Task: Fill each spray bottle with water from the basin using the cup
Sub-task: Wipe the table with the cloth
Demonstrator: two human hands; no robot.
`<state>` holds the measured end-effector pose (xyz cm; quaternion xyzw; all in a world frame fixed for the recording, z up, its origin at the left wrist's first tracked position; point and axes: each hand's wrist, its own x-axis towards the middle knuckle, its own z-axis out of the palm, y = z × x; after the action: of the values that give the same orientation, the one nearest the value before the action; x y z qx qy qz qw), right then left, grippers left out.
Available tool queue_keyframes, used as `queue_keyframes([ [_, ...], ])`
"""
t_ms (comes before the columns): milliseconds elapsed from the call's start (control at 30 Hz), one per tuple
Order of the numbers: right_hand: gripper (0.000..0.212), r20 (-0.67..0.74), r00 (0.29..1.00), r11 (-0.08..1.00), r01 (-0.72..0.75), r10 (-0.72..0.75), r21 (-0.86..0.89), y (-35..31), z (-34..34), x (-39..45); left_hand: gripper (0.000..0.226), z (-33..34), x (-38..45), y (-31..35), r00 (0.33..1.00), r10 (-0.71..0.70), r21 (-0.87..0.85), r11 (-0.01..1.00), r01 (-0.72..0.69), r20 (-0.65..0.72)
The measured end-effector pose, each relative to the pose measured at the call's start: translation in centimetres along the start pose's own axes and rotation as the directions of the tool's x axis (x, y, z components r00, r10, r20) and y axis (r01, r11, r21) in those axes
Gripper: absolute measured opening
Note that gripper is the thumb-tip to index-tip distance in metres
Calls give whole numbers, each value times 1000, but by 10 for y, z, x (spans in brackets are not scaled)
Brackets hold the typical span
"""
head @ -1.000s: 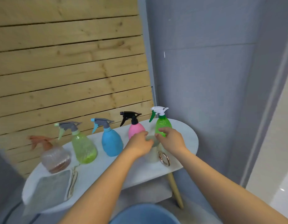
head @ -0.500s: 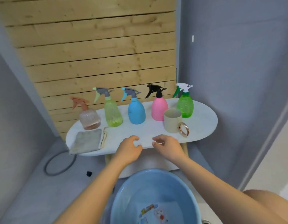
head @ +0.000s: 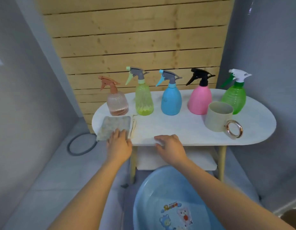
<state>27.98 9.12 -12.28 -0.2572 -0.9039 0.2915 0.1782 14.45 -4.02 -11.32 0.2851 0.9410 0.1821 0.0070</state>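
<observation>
**Five capped bottles waiting on the white table**

Five spray bottles are standing in a row along the back of the white oval table (head: 185, 130), which is sitting against a wall of pale wooden slats (head: 137, 39). Below the table's front edge, the blue basin (head: 144, 201) is resting on the grey floor, a cartoon sticker showing on its bottom; whether it is holding water I cannot tell.

Along the table's back, from its left end to its right, the clear bottle (head: 117, 103) with a peach trigger, the yellow-green bottle (head: 144, 101), the blue bottle (head: 171, 101), the pink bottle (head: 200, 101) with a black trigger and the green bottle (head: 234, 98) with a white trigger are all standing upright with heads screwed on.

Just in front of the pink and green bottles, the beige cup (head: 217, 116) is sitting upright, its ring handle pointing at the table's front edge.

At the table's front left, a folded grey cloth (head: 113, 127) is lying flat. The left hand (head: 119, 145) is resting on its near edge, fingers loosely together and gripping nothing. The right hand (head: 170, 146) is lying at the middle of the table's front edge, fingers curled slightly, also empty.
</observation>
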Motion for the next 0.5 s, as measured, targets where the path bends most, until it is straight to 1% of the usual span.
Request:
queue_keyframes([
  [67, 33, -17, 1000, 999, 24, -25, -45, -2, 6, 6, 46, 6, 7, -7, 1000, 15, 47, 999, -14, -18],
  [167, 33, 2, 997, 987, 79, -80, -138, -3, 8, 9, 37, 3, 12, -5, 994, 38, 124, 992, -25, -100],
  [233, 32, 8, 996, 983, 88, -88, -158, -3, 8, 10, 29, 3, 16, -5, 986, 39, 114, 993, -20, -163],
  [367, 31, 3, 998, 994, 58, -58, -90, -4, 8, 17, 21, 6, 19, -10, 978, 93, 65, 994, -82, -186],
  [433, 30, -18, 998, 997, 63, -63, -49, -6, 8, 23, 20, 4, 17, -9, 977, 137, 23, 991, -135, -165],
  [500, 30, -35, 995, 995, 95, -96, -26, -10, 9, 30, 24, 2, 17, -7, 978, 156, -34, 986, -162, -137],
])
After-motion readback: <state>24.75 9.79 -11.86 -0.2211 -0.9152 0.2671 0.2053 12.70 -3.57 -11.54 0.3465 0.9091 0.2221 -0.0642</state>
